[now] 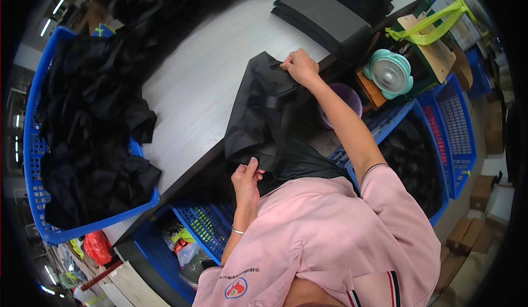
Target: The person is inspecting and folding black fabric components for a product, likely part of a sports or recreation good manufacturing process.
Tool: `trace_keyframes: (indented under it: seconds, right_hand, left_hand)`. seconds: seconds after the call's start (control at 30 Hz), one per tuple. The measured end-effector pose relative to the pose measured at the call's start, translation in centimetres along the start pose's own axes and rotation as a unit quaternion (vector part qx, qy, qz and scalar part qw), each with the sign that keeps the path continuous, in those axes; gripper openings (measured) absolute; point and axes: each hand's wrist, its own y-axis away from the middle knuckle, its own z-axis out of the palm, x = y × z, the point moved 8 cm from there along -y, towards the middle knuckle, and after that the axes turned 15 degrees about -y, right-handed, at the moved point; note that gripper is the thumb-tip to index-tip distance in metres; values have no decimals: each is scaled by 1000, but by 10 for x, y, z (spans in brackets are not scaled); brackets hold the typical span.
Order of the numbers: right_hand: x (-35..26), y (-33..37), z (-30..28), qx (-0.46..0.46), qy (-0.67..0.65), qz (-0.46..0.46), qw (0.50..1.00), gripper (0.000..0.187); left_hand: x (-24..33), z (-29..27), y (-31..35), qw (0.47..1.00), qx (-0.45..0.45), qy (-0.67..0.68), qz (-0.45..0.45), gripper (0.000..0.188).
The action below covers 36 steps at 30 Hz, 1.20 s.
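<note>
A black fabric piece (261, 106) hangs stretched between my two hands at the near edge of the table. My right hand (301, 67) pinches its far right corner. My left hand (247, 181) grips its near end, thumb on top, close to my body. The cloth looks smooth with a few creases, and its upper part lies over the tabletop. On the table beyond my right hand is a neat stack of flat black pieces (324, 18). At the left, a blue basket (93, 227) overflows with crumpled black fabric (96, 120).
The pale tabletop (203, 81) runs between basket and stack. To the right are a teal fan (388, 73), a purple basket (352, 99) and a blue crate (451, 136). A blue basket (201, 224) stands below the table by my left arm. Cardboard boxes (467, 233) sit at the far right.
</note>
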Motion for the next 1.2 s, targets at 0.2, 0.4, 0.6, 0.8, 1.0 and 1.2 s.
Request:
trace_keyframes:
  seconds: [0.2, 0.4, 0.6, 0.8, 1.0, 1.2]
  right_hand:
    - [0, 13, -1, 42, 10, -28, 999, 23]
    - [39, 82, -30, 31, -175, -54, 983, 53]
    - [106, 171, -46, -252, -438, 93, 858, 56]
    - [275, 264, -90, 69, -710, 168, 680, 35]
    - [485, 459, -124, 499, -794, 100, 333, 29]
    - [509, 559, -29, 464, -671, 469, 339, 32]
  left_hand:
    - [7, 8, -2, 998, -23, 32, 52, 22]
    - [25, -22, -16, 995, -41, -38, 84, 24]
    - [23, -1, -14, 974, -161, -148, 52, 32]
    - [29, 84, -2, 947, -273, -148, 79, 54]
    - [-7, 62, -21, 950, -227, -214, 2, 53]
    - [-67, -17, -61, 966, -152, -194, -75, 42]
